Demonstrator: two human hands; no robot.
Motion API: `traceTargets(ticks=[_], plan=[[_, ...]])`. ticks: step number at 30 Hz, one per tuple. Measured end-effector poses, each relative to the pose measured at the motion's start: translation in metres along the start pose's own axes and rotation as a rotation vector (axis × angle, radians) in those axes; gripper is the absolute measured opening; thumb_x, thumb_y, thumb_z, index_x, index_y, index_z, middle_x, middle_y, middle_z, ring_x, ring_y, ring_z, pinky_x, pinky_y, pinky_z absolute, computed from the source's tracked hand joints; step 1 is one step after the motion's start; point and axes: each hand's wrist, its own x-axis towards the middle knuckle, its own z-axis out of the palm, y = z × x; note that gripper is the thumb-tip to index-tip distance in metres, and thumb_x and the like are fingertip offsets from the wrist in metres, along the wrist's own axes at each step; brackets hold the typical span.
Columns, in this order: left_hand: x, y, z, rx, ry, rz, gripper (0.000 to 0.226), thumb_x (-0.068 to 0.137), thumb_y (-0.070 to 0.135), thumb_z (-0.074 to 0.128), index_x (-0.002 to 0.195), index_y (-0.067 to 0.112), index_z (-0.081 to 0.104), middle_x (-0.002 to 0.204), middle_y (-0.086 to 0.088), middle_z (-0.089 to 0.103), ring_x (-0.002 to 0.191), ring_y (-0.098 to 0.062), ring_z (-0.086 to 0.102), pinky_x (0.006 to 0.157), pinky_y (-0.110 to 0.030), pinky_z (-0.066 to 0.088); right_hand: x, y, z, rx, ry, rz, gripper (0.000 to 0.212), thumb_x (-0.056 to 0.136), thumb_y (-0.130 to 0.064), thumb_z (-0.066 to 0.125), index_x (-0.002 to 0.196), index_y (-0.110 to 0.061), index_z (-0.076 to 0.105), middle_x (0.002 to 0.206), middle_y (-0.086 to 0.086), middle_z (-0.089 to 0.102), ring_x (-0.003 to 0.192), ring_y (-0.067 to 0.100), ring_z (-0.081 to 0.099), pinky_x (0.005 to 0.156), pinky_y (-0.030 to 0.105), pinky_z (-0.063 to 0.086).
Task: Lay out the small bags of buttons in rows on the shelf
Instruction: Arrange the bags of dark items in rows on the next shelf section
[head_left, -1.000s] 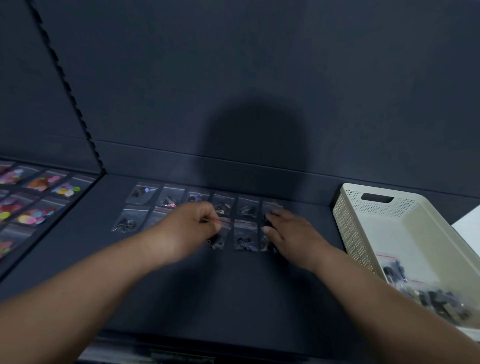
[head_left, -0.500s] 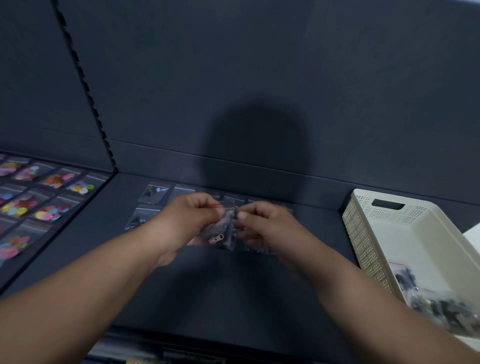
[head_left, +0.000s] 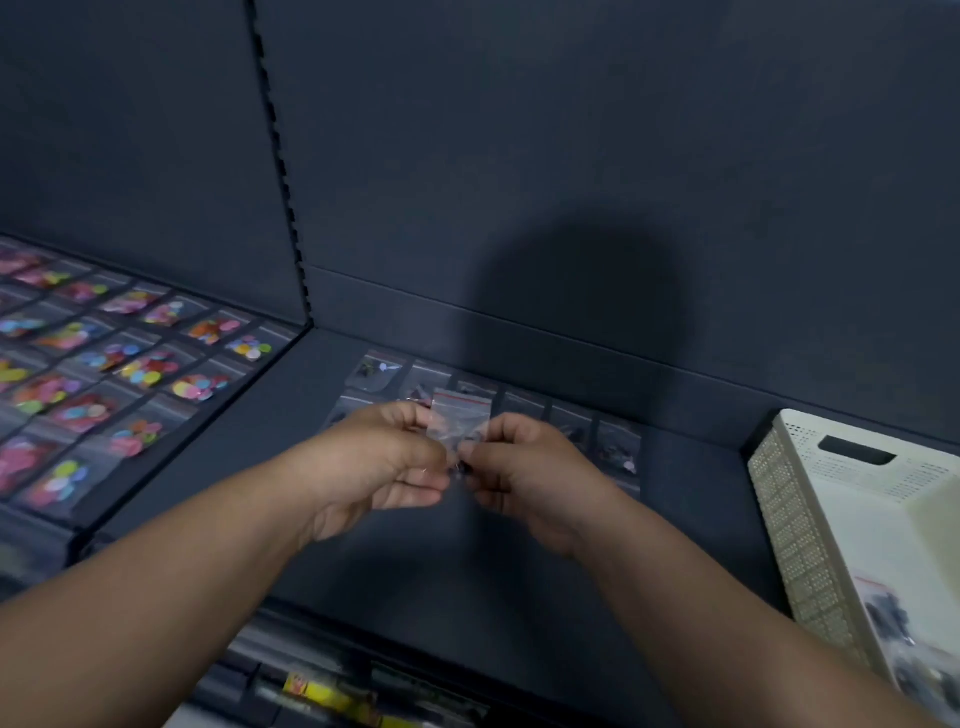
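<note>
Both hands, left hand (head_left: 387, 457) and right hand (head_left: 524, 467), pinched one clear bag (head_left: 460, 418) above the shelf (head_left: 467, 582); cream basket (head_left: 810, 525) at three o'clock.

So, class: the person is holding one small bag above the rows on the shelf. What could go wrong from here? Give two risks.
1. Both hands, left and right, pinch the bag only at its lower edge, so it might slip and fall.
2. The hands hover right over the laid rows, so lowering the bag could nudge those bags out of line.
</note>
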Motion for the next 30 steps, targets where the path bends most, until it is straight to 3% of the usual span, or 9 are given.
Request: traceTargets(ticks=[8, 14, 16, 18, 20, 23, 27, 30], plan=[[-0.021, -0.034, -0.026, -0.029, 0.116, -0.085, 0.025, 0.080, -0.003, 0.066, 0.100, 0.011, 0.059, 0.074, -0.007, 0.065, 0.055, -0.009, 0.061, 0.053, -0.021, 0.053, 0.005, 0.022, 0.028, -0.091, -0.107, 0.111, 0.017, 0.085, -0.006, 0.063, 0.083, -0.019, 0.052, 0.068, 0.000, 0.066, 0.054, 0.007, 0.059, 0.053, 0.020, 0.046], [-0.026, -0.045, -0.062, 0.202, 0.158, -0.069, 0.022, 0.079, -0.002, 0.067, 0.095, 0.011, 0.060, 0.076, -0.008, 0.063, 0.063, -0.013, 0.062, 0.053, -0.020, 0.051, 0.002, 0.033, 0.071, -0.263, -0.033, 0.079, 0.011, 0.089, -0.005, 0.056, 0.091, -0.016, 0.055, 0.069, 0.000, 0.065, 0.055, 0.008, 0.060, 0.056, 0.021, 0.048], [-0.025, -0.042, -0.076, 0.295, 0.157, -0.047, 0.021, 0.080, -0.001, 0.067, 0.093, 0.013, 0.058, 0.079, -0.011, 0.063, 0.065, -0.015, 0.061, 0.055, -0.021, 0.053, 0.007, 0.035, 0.084, -0.325, 0.023, 0.053, 0.018, 0.090, -0.004, 0.053, 0.107, -0.012, 0.055, 0.072, 0.002, 0.063, 0.060, 0.013, 0.060, 0.059, 0.025, 0.049], [-0.022, -0.041, -0.091, 0.406, 0.148, -0.015, 0.025, 0.080, 0.002, 0.068, 0.097, 0.014, 0.056, 0.084, -0.012, 0.064, 0.069, -0.017, 0.061, 0.061, -0.025, 0.054, 0.012, 0.037, 0.093, -0.497, 0.079, -0.018, 0.036, 0.091, -0.010, 0.053, 0.126, -0.011, 0.048, 0.083, 0.001, 0.064, 0.073, 0.018, 0.064, 0.072, 0.033, 0.055], [-0.019, -0.043, -0.108, 0.651, 0.156, 0.040, 0.033, 0.080, 0.011, 0.069, 0.109, 0.016, 0.053, 0.098, -0.007, 0.064, 0.081, -0.018, 0.061, 0.072, -0.030, 0.051, 0.011, 0.038, 0.096, -0.771, 0.142, -0.108, 0.045, 0.092, -0.017, 0.052, 0.136, -0.018, 0.043, 0.106, -0.001, 0.063, 0.096, 0.019, 0.062, 0.089, 0.034, 0.050], [-0.018, -0.046, -0.124, 1.029, 0.159, 0.204, 0.045, 0.087, 0.023, 0.062, 0.129, 0.020, 0.046, 0.126, 0.000, 0.051, 0.110, -0.018, 0.054, 0.085, -0.024, 0.042, 0.000, 0.039, 0.100, -1.112, 0.168, -0.329, 0.039, 0.093, -0.019, 0.050, 0.132, -0.021, 0.048, 0.128, -0.001, 0.053, 0.118, 0.019, 0.049, 0.099, 0.027, 0.039], [-0.018, -0.053, -0.130, 1.154, -0.040, 0.526, 0.030, 0.095, 0.017, 0.045, 0.122, 0.019, 0.056, 0.126, 0.004, 0.053, 0.118, -0.016, 0.046, 0.098, -0.020, 0.032, -0.001, 0.051, 0.108, -1.350, 0.024, -0.378, 0.044, 0.093, -0.020, 0.048, 0.136, -0.025, 0.046, 0.144, -0.005, 0.042, 0.131, 0.023, 0.034, 0.109, 0.038, 0.031], [-0.016, -0.058, -0.138, 1.258, -0.190, 0.617, 0.044, 0.089, 0.021, 0.032, 0.122, 0.017, 0.060, 0.126, 0.002, 0.059, 0.119, -0.019, 0.047, 0.104, -0.029, 0.035, 0.004, 0.053, 0.112, -1.435, -0.002, -0.318, 0.049, 0.098, -0.024, 0.040, 0.146, -0.029, 0.030, 0.154, -0.009, 0.027, 0.141, 0.019, 0.020, 0.115, 0.036, 0.018]])
